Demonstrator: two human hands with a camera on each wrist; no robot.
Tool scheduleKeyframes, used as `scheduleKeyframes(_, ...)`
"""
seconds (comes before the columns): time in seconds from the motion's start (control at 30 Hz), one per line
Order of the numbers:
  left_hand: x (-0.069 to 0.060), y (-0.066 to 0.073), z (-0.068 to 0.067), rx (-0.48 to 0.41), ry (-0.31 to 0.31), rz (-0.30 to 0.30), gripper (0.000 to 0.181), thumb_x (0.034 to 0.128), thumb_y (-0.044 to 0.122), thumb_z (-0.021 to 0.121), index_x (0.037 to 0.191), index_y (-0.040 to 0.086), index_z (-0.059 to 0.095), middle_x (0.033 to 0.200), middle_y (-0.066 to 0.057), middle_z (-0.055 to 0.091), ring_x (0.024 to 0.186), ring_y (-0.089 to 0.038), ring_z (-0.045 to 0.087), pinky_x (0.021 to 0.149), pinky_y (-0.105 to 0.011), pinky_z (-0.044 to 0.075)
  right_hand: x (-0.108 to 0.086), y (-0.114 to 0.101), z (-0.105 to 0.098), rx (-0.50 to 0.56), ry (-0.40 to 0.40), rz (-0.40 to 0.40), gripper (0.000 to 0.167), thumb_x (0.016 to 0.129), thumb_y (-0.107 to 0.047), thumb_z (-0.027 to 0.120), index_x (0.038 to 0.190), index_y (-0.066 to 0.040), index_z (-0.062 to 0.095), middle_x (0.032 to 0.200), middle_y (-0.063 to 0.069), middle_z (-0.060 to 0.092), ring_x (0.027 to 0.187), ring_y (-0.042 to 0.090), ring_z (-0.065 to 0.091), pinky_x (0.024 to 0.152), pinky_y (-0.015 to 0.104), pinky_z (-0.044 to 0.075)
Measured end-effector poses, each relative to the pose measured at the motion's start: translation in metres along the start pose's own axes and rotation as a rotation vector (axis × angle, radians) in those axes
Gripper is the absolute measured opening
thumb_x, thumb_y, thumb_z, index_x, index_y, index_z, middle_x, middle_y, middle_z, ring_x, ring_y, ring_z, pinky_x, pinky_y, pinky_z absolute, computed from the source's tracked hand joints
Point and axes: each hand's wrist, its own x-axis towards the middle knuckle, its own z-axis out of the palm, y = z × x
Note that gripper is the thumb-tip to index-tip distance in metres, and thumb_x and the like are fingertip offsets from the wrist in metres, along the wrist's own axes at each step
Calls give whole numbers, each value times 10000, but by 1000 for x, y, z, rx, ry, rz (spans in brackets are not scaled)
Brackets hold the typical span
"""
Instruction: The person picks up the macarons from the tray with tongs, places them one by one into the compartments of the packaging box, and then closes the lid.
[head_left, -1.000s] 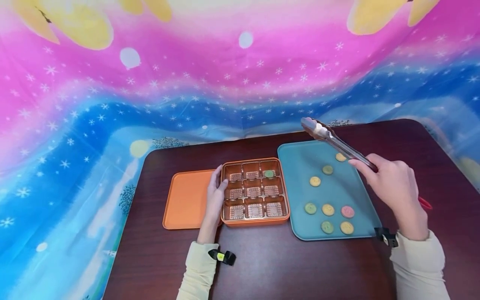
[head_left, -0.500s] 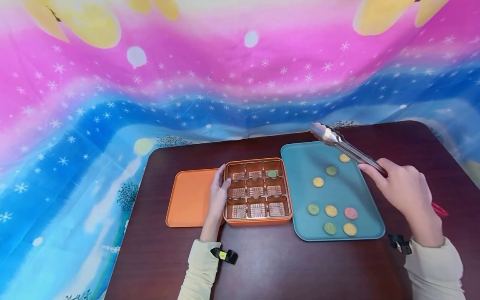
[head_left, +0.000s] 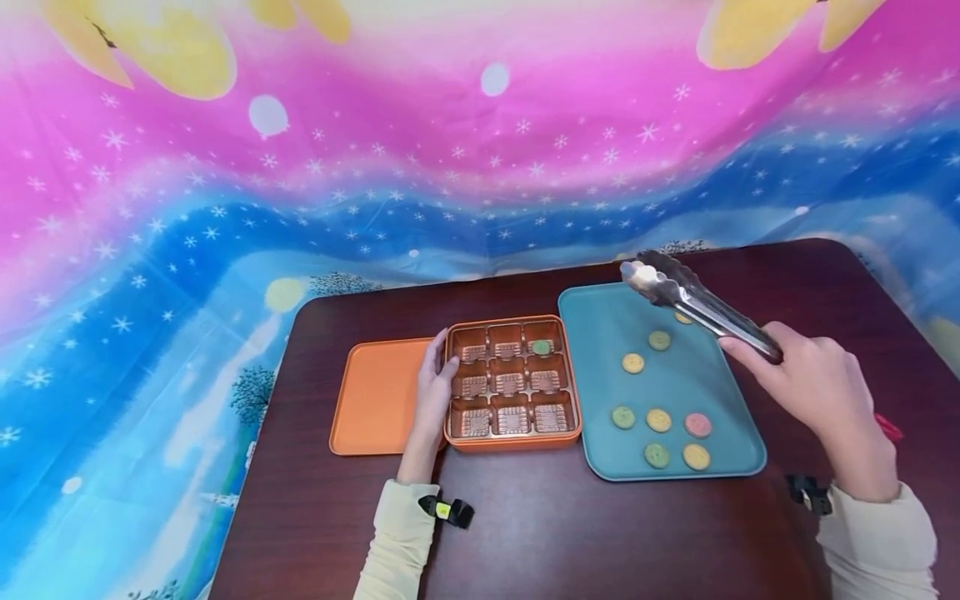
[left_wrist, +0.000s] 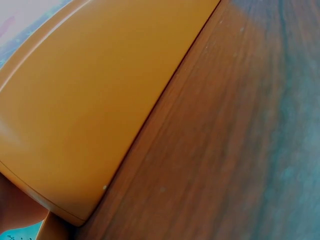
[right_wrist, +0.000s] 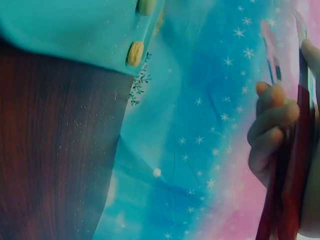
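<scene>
My left hand [head_left: 432,392] holds the left side of an orange box [head_left: 512,444], its thumb on the rim. Copper-coloured compartments divide the box, and a green cookie [head_left: 542,347] lies in the far right one. In the left wrist view the box's orange wall [left_wrist: 100,90] fills much of the frame. My right hand [head_left: 813,379] grips metal tongs [head_left: 705,308] with red handles [right_wrist: 292,200]. Raised over the far part of a teal tray [head_left: 675,387], the tongs stand apart at the tips, with nothing seen between them. Several yellow, green and pink cookies [head_left: 697,424] lie on the tray.
An orange lid or flat tray [head_left: 375,400] lies left of the box, partly behind my left hand. All of it stands on a dark wooden table [head_left: 517,533]. A colourful cloth backdrop [head_left: 420,167] hangs behind the table's far edge.
My right hand has moved somewhat to the right with the tongs, and the tongs' tips have spread apart. My left hand keeps its place on the box.
</scene>
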Motion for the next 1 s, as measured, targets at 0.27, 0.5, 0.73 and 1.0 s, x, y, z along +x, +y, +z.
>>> scheduleKeyframes(0.27, 1, -1, 0, -11, 6, -5, 518, 1092, 44, 454, 1602, 82, 366, 1670, -100, 308, 1552, -254, 229, 1223, -479, 245, 5, 5, -2, -3, -364, 87, 609, 930, -565, 710, 991, 36, 635, 653, -3, 535, 564, 166, 510, 522, 366, 421)
scheduleKeyframes(0.5, 2, -1, 1, -2, -8, -6, 526, 1088, 27, 447, 1604, 53, 347, 1683, -114, 277, 1570, -250, 169, 1235, -470, 212, 2, 13, -1, 11, -496, 178, 768, 910, -631, 697, 1037, 104, 516, 685, 61, 490, 597, 209, 506, 527, 363, 396)
scheduleKeyframes(0.73, 2, 0, 0, -7, -8, -1, 532, 1080, 12, 442, 1601, 38, 341, 1681, -120, 280, 1569, -242, 169, 1240, -450, 202, 1, 14, 3, 70, -511, 206, 770, 921, -577, 720, 1085, 125, 451, 681, 76, 467, 575, 205, 498, 511, 366, 387)
scheduleKeyframes(1.0, 2, 1, 0, -10, -9, -18, 530, 1086, 26, 444, 1606, 68, 348, 1683, -96, 279, 1569, -226, 172, 1234, -453, 218, 0, 17, 6, 109, -585, 179, 661, 1017, -498, 621, 1187, 130, 508, 659, 34, 531, 525, 170, 522, 519, 358, 419)
